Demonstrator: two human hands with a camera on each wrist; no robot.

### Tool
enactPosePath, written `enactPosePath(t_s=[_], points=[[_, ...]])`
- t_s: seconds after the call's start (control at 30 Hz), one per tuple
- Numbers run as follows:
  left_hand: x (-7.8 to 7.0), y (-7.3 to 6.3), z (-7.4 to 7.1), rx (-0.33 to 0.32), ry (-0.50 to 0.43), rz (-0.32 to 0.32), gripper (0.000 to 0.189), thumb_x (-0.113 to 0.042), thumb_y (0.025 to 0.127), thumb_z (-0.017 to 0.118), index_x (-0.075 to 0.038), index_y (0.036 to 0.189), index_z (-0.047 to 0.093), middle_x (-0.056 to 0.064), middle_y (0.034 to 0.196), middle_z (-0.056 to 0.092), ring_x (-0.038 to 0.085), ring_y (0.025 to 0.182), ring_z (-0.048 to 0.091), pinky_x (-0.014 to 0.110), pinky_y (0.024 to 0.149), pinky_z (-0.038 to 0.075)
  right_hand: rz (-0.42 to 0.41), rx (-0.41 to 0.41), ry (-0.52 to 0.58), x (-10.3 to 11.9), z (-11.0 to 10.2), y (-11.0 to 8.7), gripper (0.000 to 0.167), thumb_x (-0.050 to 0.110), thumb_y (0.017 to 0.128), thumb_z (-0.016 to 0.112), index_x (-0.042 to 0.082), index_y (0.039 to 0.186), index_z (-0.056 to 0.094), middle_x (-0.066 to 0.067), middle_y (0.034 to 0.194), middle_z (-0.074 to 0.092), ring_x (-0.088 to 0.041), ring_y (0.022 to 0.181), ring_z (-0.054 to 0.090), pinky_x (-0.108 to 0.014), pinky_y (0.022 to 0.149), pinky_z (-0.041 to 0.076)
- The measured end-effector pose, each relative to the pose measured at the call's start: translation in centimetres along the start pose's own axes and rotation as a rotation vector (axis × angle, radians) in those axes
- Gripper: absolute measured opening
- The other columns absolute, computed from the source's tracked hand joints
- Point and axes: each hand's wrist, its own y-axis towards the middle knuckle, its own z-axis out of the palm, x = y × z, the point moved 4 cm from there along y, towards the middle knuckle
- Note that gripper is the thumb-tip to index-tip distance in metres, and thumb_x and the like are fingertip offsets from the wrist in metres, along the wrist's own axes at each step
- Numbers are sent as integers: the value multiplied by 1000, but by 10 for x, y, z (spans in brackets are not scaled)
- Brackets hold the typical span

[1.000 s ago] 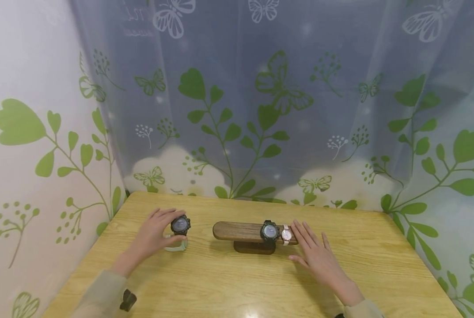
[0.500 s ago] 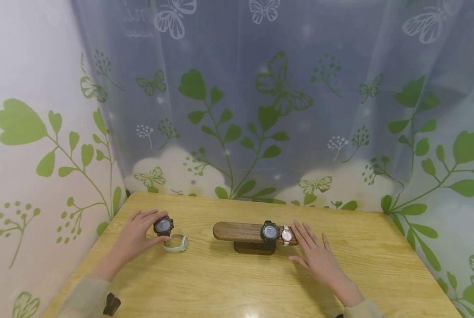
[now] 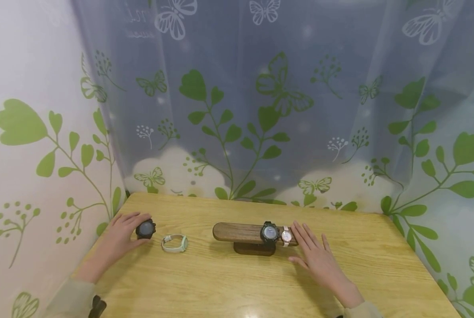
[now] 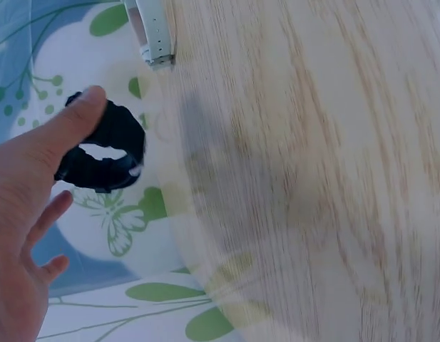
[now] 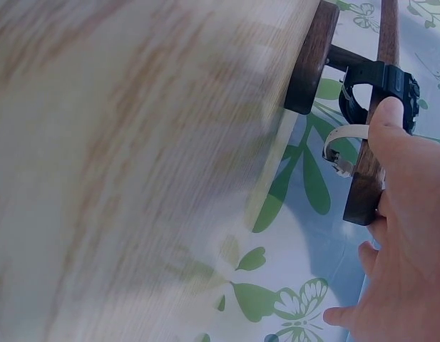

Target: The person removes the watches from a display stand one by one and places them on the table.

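Note:
At the left of the table, my left hand (image 3: 119, 236) pinches a black digital watch (image 3: 145, 229) between thumb and fingers; its closed strap loop shows in the left wrist view. Whether this watch touches the tabletop I cannot tell. Just right of it lies a pale green watch (image 3: 175, 243) with its strap looped. A dark wooden watch stand (image 3: 237, 231) carries another black watch (image 3: 270, 232) and a small white-strapped watch (image 3: 286, 236) around the right part of its bar. My right hand (image 3: 320, 263), fingers extended, rests its fingertips at the bar's right end.
The light wooden table (image 3: 221, 282) meets a curtain (image 3: 237, 110) printed with leaves and butterflies along its back and sides. The stand's base (image 3: 254, 248) sits under the middle of the bar.
My left hand has carried the black watch leftward, away from the stand and past the pale green watch, which now shows fully. The right hand and the stand have stayed in place.

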Motion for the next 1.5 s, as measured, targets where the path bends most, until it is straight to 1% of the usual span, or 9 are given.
enactPosePath(t_s=[0.13, 0.27, 0.43, 0.6, 0.67, 0.77, 1.0, 1.23, 1.5], points=[[0, -3, -2, 58, 42, 9, 72, -23, 65, 96, -4, 128, 66, 20, 120, 70, 44, 111, 64, 71, 101, 40, 7, 13, -2, -1, 2, 0, 89, 44, 96, 66, 18, 165, 15, -3, 171, 12, -36, 154, 19, -74, 117, 12], [0, -6, -2, 120, 56, -16, 71, -22, 65, 96, -3, 127, 67, 19, 123, 69, 43, 113, 63, 73, 102, 38, 6, 17, -4, -1, 3, -1, 89, 44, 97, 66, 18, 164, 15, -3, 171, 12, -35, 154, 19, -74, 117, 12], [3, -9, 2, 165, 70, -35, 71, -25, 64, 95, -4, 126, 67, 18, 125, 68, 44, 114, 62, 74, 105, 35, 2, 6, -1, -1, 1, -1, 88, 43, 96, 66, 17, 164, 16, -4, 170, 13, -36, 153, 20, -75, 116, 12], [5, -12, 9, 210, 94, -45, 71, -30, 68, 93, -6, 129, 67, 16, 126, 68, 41, 114, 63, 70, 106, 36, 1, 7, -3, -1, 2, -2, 88, 43, 97, 66, 18, 164, 16, -4, 170, 13, -35, 154, 19, -75, 116, 13], [6, -12, 11, 220, 105, -45, 70, -33, 69, 92, -8, 129, 66, 15, 126, 69, 40, 113, 64, 68, 105, 37, 2, 10, -4, -2, 2, -2, 89, 44, 97, 66, 18, 165, 15, -4, 170, 13, -35, 154, 19, -75, 116, 14], [6, -11, 14, 218, 93, -51, 69, -34, 71, 91, -7, 130, 66, 16, 126, 69, 39, 111, 65, 66, 103, 39, 3, 7, -5, -2, 1, -2, 89, 44, 97, 66, 18, 165, 15, -3, 170, 13, -35, 154, 19, -74, 116, 13], [1, -5, 19, 226, 24, -65, 66, -30, 72, 91, -6, 128, 66, 19, 124, 69, 44, 112, 63, 73, 100, 39, 0, 5, -11, -1, 0, -1, 88, 43, 97, 66, 17, 164, 16, -4, 170, 14, -37, 153, 20, -74, 116, 14], [-4, -3, 23, 223, 30, -42, 66, -26, 69, 93, -6, 127, 67, 18, 124, 69, 40, 110, 66, 76, 99, 39, -4, 1, -6, 0, 0, 0, 89, 42, 97, 66, 17, 164, 15, -4, 170, 13, -36, 153, 20, -74, 116, 14], [-5, -5, 27, 265, 11, -44, 68, -24, 74, 91, -4, 133, 64, 21, 131, 65, 42, 114, 64, 77, 100, 38, -5, 0, 2, -1, 0, 0, 88, 42, 97, 66, 18, 164, 16, -4, 170, 13, -36, 154, 19, -75, 115, 15]])
